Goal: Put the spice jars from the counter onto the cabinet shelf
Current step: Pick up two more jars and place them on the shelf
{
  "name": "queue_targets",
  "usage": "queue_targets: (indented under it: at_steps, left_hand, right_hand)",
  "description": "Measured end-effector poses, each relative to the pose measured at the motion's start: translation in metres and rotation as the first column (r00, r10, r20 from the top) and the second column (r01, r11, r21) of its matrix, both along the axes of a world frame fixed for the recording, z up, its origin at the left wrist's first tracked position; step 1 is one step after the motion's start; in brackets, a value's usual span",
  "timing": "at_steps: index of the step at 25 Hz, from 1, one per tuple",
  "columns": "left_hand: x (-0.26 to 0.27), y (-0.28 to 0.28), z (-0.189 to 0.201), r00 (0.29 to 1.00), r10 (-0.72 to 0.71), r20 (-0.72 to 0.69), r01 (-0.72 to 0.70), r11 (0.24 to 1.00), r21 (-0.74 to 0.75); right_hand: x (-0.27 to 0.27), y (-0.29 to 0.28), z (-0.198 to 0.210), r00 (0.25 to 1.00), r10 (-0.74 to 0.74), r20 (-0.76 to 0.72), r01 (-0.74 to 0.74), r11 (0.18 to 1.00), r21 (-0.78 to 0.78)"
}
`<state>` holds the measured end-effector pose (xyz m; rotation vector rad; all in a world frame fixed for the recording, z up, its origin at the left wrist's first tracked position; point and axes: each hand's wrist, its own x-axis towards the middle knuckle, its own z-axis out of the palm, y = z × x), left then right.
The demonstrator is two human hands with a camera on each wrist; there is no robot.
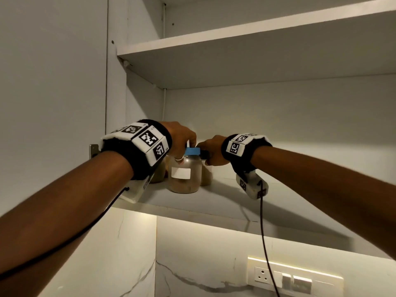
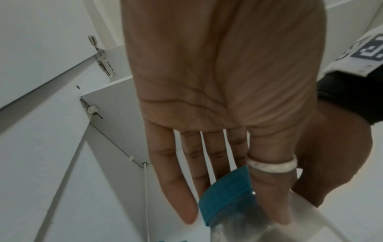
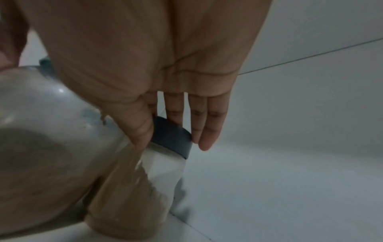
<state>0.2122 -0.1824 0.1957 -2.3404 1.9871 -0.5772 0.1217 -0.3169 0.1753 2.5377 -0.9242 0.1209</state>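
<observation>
Blue-lidded spice jar (image 1: 184,174) upright on the lower cabinet shelf (image 1: 218,200), white label facing out, brown powder inside; second, dark-lidded jar (image 1: 206,171) just behind it to the right, a third partly hidden behind the left wrist. From the head view: both forearms reaching up and forward, left hand (image 1: 182,139) arched over the blue lid, fingertips pinching its rim; right hand (image 1: 211,150) curled on the dark lid. From the left wrist: palm flat toward the camera, fingers (image 2: 174,188) extended downward, ringed thumb and fingers bracketing the blue lid (image 2: 225,194). From the right wrist: right hand (image 3: 165,73) with fingers pointing down, thumb and fingers clasping the dark lid (image 3: 172,137) of the smaller jar (image 3: 134,193), standing on the shelf against the bigger one.
</observation>
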Motion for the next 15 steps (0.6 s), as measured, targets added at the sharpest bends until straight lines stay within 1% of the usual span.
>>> queue_targets:
  at_steps: [2, 4, 11, 15]
  left_hand:
    - [0.008, -0.007, 0.000, 0.998, 0.044, 0.044, -0.045, 0.999, 0.006]
    - [0.018, -0.013, 0.000, 0.996, 0.074, 0.054, -0.075, 0.997, 0.014]
    - [0.038, -0.026, -0.003, 0.992, 0.119, 0.042, -0.120, 0.992, 0.040]
    - [0.034, -0.036, 0.002, 0.988, 0.117, 0.097, -0.123, 0.991, 0.058]
  right_hand:
    - [0.012, -0.010, -0.006, 0.999, 0.020, 0.050, -0.020, 1.000, 0.004]
    - [0.022, -0.018, -0.012, 0.996, 0.037, 0.077, -0.037, 0.999, 0.002]
    - [0.042, -0.038, -0.009, 1.000, 0.021, 0.018, -0.021, 1.000, 0.003]
    - [0.049, -0.044, -0.013, 0.998, 0.031, 0.056, -0.032, 0.999, 0.009]
